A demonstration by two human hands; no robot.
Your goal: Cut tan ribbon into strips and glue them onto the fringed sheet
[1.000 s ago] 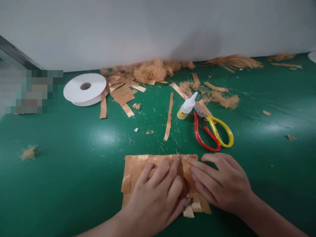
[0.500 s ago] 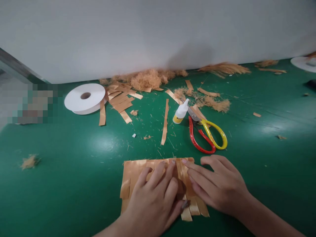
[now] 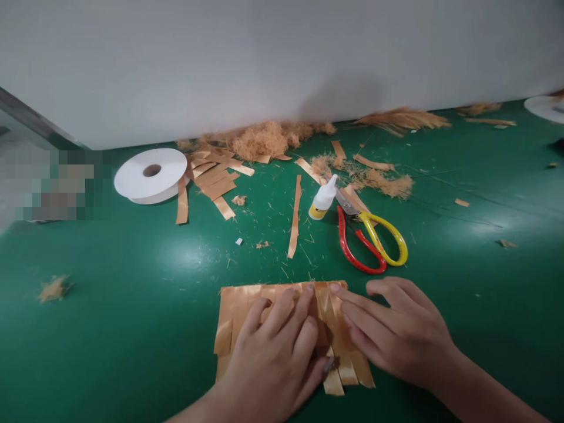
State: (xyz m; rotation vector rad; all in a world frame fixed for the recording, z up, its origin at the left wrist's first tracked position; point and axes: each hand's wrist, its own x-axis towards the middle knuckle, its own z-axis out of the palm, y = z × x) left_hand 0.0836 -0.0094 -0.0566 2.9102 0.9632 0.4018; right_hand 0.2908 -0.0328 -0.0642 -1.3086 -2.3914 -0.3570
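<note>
A flat mat of tan ribbon strips [image 3: 235,314] laid side by side lies on the green table [image 3: 110,329] in front of me. My left hand [image 3: 275,358] lies flat on the mat's middle, fingers stretched forward and pressing the strips. My right hand [image 3: 396,332] rests on the mat's right part, its fingers spread and pointing left across the strips, fingertips near the top edge. Neither hand grips anything.
Red and yellow scissors [image 3: 372,238] and a small white glue bottle [image 3: 323,198] lie just beyond the mat. A white tape roll [image 3: 150,167] sits at the back left beside loose tan strips [image 3: 215,179]. Frayed tan fibre piles [image 3: 268,138] line the white wall.
Both hands stay pressed on the ribbon mat; my right hand has slid slightly to the right. The view has shifted a little, and nothing else has moved.
</note>
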